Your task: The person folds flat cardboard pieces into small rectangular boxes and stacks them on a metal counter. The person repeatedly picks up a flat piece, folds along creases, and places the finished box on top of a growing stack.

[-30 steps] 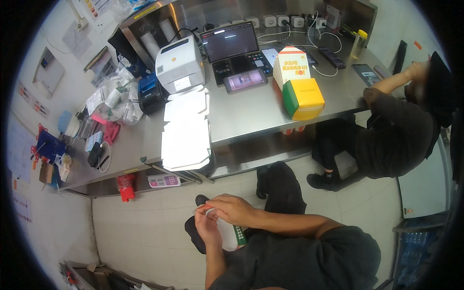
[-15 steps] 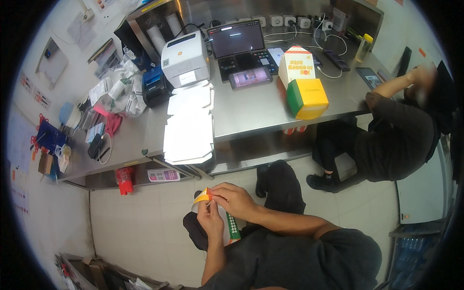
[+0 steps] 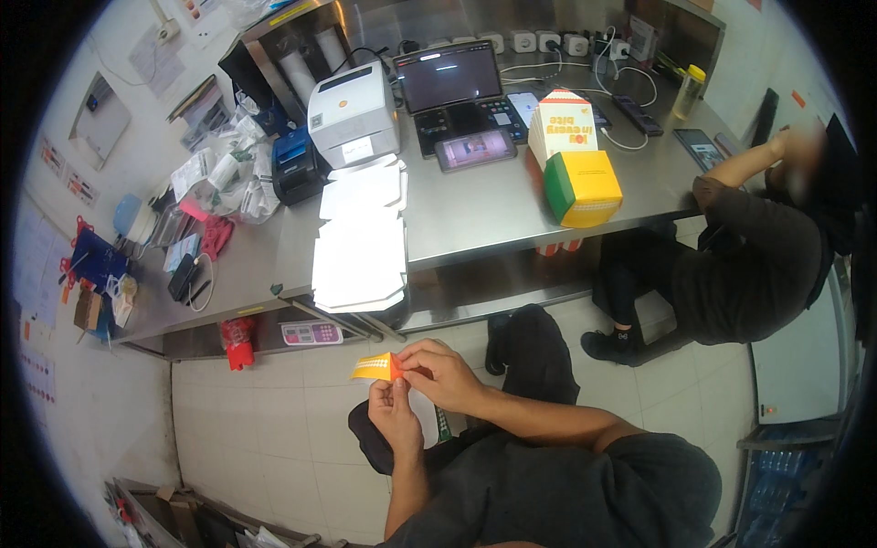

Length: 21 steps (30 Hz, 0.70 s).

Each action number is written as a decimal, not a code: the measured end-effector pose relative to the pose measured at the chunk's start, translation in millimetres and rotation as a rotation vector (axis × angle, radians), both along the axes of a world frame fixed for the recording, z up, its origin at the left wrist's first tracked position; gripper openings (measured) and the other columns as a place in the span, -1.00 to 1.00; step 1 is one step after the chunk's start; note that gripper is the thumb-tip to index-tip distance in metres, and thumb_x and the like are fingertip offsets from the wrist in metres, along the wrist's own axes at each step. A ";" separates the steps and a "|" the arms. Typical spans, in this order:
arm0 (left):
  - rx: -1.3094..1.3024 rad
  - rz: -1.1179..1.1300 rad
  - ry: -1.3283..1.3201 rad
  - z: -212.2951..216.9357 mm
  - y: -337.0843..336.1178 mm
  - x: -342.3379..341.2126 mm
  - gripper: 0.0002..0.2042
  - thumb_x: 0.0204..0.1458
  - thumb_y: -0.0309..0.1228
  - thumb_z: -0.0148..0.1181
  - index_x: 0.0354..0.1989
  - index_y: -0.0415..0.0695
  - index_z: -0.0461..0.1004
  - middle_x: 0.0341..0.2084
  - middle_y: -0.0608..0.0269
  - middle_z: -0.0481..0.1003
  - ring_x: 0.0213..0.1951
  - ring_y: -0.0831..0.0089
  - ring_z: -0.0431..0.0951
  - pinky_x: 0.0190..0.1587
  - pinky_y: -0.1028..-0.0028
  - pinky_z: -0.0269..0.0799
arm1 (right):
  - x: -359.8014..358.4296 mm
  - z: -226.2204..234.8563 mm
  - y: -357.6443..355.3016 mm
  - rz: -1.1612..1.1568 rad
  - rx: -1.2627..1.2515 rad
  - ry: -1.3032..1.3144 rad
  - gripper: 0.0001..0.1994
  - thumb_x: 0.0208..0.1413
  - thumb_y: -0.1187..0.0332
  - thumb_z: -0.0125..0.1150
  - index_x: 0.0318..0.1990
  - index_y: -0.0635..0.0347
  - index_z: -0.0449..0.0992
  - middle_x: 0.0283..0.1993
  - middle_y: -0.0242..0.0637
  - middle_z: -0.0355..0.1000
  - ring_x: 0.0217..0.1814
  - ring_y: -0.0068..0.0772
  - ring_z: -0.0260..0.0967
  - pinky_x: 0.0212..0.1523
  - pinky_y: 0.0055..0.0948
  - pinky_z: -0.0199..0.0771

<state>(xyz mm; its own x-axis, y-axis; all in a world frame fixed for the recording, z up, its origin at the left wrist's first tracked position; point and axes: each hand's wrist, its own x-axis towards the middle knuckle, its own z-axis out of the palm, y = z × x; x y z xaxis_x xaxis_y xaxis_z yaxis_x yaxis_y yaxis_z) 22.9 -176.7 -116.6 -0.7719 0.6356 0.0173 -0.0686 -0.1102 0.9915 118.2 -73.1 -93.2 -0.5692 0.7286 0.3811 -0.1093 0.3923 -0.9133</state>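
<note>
A partly folded cardboard food box is between my hands, over my lap. Its yellow flap point(image 3: 370, 367) with white dots sticks out to the left, and a red-orange fold sits at my fingertips. White board and a green edge of the box show below, partly covered by my hands. My left hand point(image 3: 396, 418) grips the box from below, thumb and fingers pressed to the fold. From the right, my right hand point(image 3: 446, 376) pinches the same fold. On the table stand a yellow and green box point(image 3: 585, 187) and a white and yellow printed box point(image 3: 562, 128).
A stack of flat white cardboard blanks point(image 3: 359, 256) overhangs the metal table's point(image 3: 466, 219) front edge. Behind it are a label printer point(image 3: 353, 114), an open laptop point(image 3: 448, 78) and a phone point(image 3: 476, 148). Another person point(image 3: 758, 260) sits at the right. Plastic bags point(image 3: 233, 173) lie at left.
The yellow flap has swung out to the left and now lies flatter, with more of its dotted face showing. My hands stay at nearly the same place, still gripping the fold.
</note>
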 end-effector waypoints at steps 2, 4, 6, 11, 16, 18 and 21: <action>0.018 -0.026 -0.027 1.3 -2.3 -2.1 -0.89 0.38 -0.56 0.16 -0.02 -0.33 0.49 -0.14 0.15 0.63 -0.12 0.53 0.65 0.04 0.47 0.59 | 1.7 3.4 2.8 0.012 0.104 -0.017 -0.87 0.24 0.45 0.29 -0.14 0.29 0.65 0.05 -0.20 0.57 0.09 -0.16 0.51 0.10 -0.28 0.54; 0.056 -0.063 -0.059 3.3 -4.3 -3.7 -0.89 0.38 -0.56 0.15 -0.01 -0.32 0.49 -0.13 0.14 0.63 -0.10 0.51 0.65 0.07 0.44 0.60 | 5.1 7.7 6.4 0.034 0.149 -0.020 -0.89 0.24 0.45 0.30 -0.16 0.28 0.66 0.05 -0.22 0.55 0.12 -0.18 0.47 0.12 -0.28 0.52; 0.098 -0.109 -0.078 6.6 -5.2 -6.1 -0.85 0.39 -0.50 0.16 0.02 -0.31 0.48 -0.09 0.14 0.62 -0.08 0.49 0.63 0.09 0.43 0.57 | 7.8 12.4 10.3 0.070 0.142 -0.006 -0.90 0.24 0.44 0.30 -0.18 0.26 0.66 0.06 -0.23 0.55 0.14 -0.19 0.44 0.14 -0.28 0.50; 0.197 -0.135 -0.142 14.5 -6.4 -6.0 -0.89 0.37 -0.55 0.17 -0.02 -0.31 0.47 -0.09 0.10 0.63 -0.07 0.47 0.65 0.14 0.36 0.61 | 14.9 21.7 12.1 0.135 0.030 0.006 -0.89 0.25 0.41 0.31 -0.19 0.25 0.68 0.07 -0.24 0.52 0.18 -0.17 0.41 0.15 -0.27 0.48; 0.305 -0.112 -0.184 11.3 -4.1 -2.6 -0.85 0.34 -0.54 0.25 -0.01 -0.30 0.47 -0.04 0.03 0.62 -0.04 0.40 0.65 0.18 0.35 0.57 | 22.0 28.3 11.7 0.133 0.109 -0.083 -0.90 0.23 0.45 0.38 -0.14 0.21 0.70 0.11 -0.24 0.53 0.19 -0.23 0.41 0.16 -0.30 0.47; 0.353 -0.110 -0.181 8.1 -3.1 -1.7 -0.80 0.32 -0.54 0.28 0.03 -0.29 0.46 -0.02 0.02 0.61 -0.01 0.37 0.65 0.21 0.34 0.56 | 24.1 30.8 12.9 0.153 0.165 -0.105 -0.89 0.21 0.45 0.39 -0.14 0.20 0.71 0.12 -0.24 0.52 0.21 -0.22 0.40 0.16 -0.28 0.47; 0.394 -0.149 -0.280 9.3 -9.9 -4.5 -0.76 0.30 -0.55 0.29 0.08 -0.28 0.45 0.04 0.01 0.60 0.06 0.35 0.63 0.24 0.33 0.54 | 25.1 33.7 14.0 0.183 0.141 -0.111 -0.90 0.21 0.44 0.40 -0.16 0.20 0.70 0.13 -0.24 0.53 0.23 -0.18 0.41 0.21 -0.26 0.46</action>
<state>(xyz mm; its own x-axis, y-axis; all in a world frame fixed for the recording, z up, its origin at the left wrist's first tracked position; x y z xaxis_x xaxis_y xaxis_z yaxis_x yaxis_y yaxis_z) 18.4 -186.6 -107.3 -0.6825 0.7261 0.0839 -0.3690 -0.4414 0.8179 143.3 -59.1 -59.5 -0.7307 0.5534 0.3998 -0.0925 0.5000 -0.8611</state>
